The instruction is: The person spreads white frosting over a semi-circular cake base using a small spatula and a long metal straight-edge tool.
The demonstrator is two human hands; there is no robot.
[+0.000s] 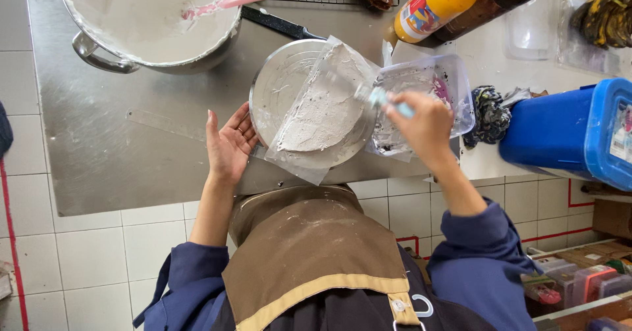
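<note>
— What is being worked on?
— The right hand is gripping a spatula, smoothing white icing over the cake on the turntable near the counter's front edge.
— And the left hand?
— Open-palmed, fingers spread, steadying the turntable rim; I'd judge a slight rotation is needed next.

Orange bottle, multicoloured label
</note>
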